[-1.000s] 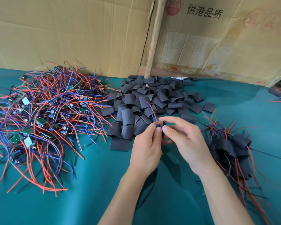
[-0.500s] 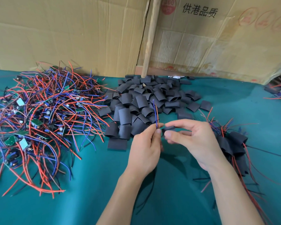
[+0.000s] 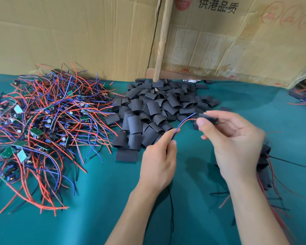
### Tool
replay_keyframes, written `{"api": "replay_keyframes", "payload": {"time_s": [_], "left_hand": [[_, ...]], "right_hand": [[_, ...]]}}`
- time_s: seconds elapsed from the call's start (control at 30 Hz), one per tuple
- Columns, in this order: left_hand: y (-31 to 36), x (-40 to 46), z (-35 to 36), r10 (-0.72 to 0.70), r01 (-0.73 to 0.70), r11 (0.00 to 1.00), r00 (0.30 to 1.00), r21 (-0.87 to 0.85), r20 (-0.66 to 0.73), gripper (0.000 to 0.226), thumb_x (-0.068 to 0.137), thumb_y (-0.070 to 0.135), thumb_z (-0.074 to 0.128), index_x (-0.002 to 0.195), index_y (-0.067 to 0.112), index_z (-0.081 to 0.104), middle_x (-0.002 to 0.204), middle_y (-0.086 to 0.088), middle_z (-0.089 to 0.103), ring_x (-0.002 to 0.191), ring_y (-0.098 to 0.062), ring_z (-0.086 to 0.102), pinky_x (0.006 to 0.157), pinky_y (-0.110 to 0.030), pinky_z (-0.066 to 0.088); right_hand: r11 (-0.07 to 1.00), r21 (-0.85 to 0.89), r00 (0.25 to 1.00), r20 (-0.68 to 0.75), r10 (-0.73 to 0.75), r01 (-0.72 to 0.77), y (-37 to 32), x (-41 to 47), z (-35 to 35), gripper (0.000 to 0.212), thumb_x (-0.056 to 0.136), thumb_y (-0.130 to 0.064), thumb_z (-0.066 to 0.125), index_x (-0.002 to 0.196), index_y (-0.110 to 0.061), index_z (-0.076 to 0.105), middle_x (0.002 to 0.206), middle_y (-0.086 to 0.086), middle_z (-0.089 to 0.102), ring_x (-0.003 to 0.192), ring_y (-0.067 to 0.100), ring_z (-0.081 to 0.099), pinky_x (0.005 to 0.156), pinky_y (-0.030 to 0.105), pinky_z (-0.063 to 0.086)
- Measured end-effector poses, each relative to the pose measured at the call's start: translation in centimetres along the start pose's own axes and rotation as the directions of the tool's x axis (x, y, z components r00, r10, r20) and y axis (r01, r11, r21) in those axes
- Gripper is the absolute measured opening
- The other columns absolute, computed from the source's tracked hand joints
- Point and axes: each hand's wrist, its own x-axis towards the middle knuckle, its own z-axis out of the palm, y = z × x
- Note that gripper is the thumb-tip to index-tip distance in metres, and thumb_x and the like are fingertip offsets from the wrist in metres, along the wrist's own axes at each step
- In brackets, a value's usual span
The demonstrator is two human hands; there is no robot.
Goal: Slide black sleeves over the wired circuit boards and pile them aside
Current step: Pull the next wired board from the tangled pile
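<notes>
Bright, even daylight fills the scene, with no glare on the matte green desk [image 3: 95, 218]. Soft, dim shadows lie on the cloth directly beneath the left hand [image 3: 157, 161] and right hand [image 3: 237, 144], so the light comes from above. The right hand is slightly motion-blurred. Wide-angle distortion bends the cardboard wall [image 3: 69, 36] behind the desk, and detail softens toward the frame's edges.

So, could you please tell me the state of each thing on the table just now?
Left hand: pinching the red and blue wires.
Right hand: holding a black sleeve threaded on those wires.
Bare boards: tangled heap, unsleeved.
Empty sleeves: loose pile.
Sleeved boards: piled behind the right hand.
</notes>
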Motion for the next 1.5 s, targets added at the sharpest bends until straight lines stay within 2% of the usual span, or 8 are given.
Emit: {"api": "replay_keyframes", "payload": {"time_s": [0.27,0.43,0.6,0.7,0.8,0.93,1.17,1.5], "left_hand": [[-0.4,0.1,0.0,-0.021,0.022,0.999,0.999,-0.034,0.041,0.029,0.104,0.019,0.044,0.115,0.04,0.062,0.063,-0.012,0.054,0.061,-0.031,0.05,0.065,-0.045,0.048],[-0.1,0.1,-0.1,-0.034,0.04,0.995,0.997,-0.091,0.067,0.021,0.106,0.029,0.045,0.098,0.033,0.064,0.063,-0.003,0.061,0.053,-0.012,0.052,0.058,-0.028,0.045],[0.1,0.1,-0.7,-0.02,0.029,0.985,0.998,-0.167,0.056,0.029,0.107,0.021,0.047,0.084,0.017,0.064,0.071,-0.002,0.066,0.061,-0.016,0.059,0.065,-0.036,0.051],[0.0,0.4,-0.8,-0.06,0.068,0.971,0.997,-0.231,0.039,0.021,0.105,0.01,0.048,0.097,0.013,0.068,0.076,0.001,0.067,0.058,-0.014,0.057,0.063,-0.039,0.053],[-0.1,0.4,-0.8,-0.068,0.071,0.965,0.997,-0.253,0.022,0.033,0.102,0.004,0.048,0.12,0.026,0.063,0.084,0.011,0.068,0.05,-0.014,0.057,0.056,-0.029,0.05],[-0.1,0.4,-0.7,-0.107,0.119,0.949,0.993,-0.29,0.058,0.057,0.096,-0.008,0.041,0.12,0.04,0.06,0.086,0.011,0.06,0.064,-0.016,0.068,0.064,-0.038,0.054],[-0.4,0.5,-0.7,-0.1,0.08,0.954,0.993,-0.29,-0.055,0.026,0.109,0.031,0.045,0.111,0.03,0.071,0.057,0.006,0.056,0.058,-0.015,0.06,0.056,-0.028,0.054],[-0.1,0.5,-0.7,-0.052,0.04,0.977,0.997,-0.21,-0.05,0.029,0.109,0.031,0.044,0.092,0.03,0.067,0.054,0.007,0.046,0.052,-0.016,0.053,0.053,-0.038,0.05]], "right_hand": [[0.991,0.101,0.996,0.023,0.092,-0.093,0.5,-0.4,0.8,0.018,0.082,-0.007,0.082,0.086,-0.025,0.08,0.083,0.005,0.078,0.07,0.023,0.072,0.061,0.026,0.055],[0.981,0.121,0.983,0.119,0.14,-0.154,0.7,-0.6,1.0,0.019,0.082,-0.002,0.082,0.088,-0.02,0.08,0.081,0.006,0.078,0.068,0.02,0.071,0.063,0.024,0.055],[0.979,0.013,0.939,0.287,0.19,-0.202,1.0,-1.1,1.7,0.024,0.074,-0.009,0.083,0.093,-0.022,0.078,0.085,0.004,0.078,0.064,0.017,0.071,0.065,0.023,0.056],[0.97,-0.017,0.912,0.336,0.235,-0.244,0.9,-1.1,1.6,0.033,0.07,-0.013,0.084,0.099,-0.027,0.077,0.093,0.002,0.08,0.072,0.021,0.076,0.073,0.029,0.06],[0.967,-0.064,0.917,0.31,0.253,-0.245,1.0,-0.9,1.1,0.037,0.067,-0.027,0.086,0.102,-0.034,0.077,0.089,-0.002,0.08,0.074,0.021,0.077,0.08,0.037,0.059],[0.965,-0.176,0.933,0.269,0.237,-0.195,1.1,-0.8,0.7,0.037,0.066,-0.04,0.085,0.102,-0.04,0.076,0.077,-0.005,0.079,0.073,0.021,0.076,0.081,0.037,0.059],[0.984,-0.052,0.972,0.156,0.175,-0.169,0.4,-0.3,-0.2,0.023,0.069,-0.033,0.088,0.091,-0.03,0.082,0.076,0.002,0.078,0.066,0.023,0.076,0.061,0.026,0.059],[0.987,-0.004,0.983,0.09,0.159,-0.159,0.9,-0.5,0.5,0.011,0.078,-0.014,0.086,0.086,-0.02,0.082,0.074,0.004,0.076,0.058,0.019,0.071,0.049,0.022,0.05]]}}
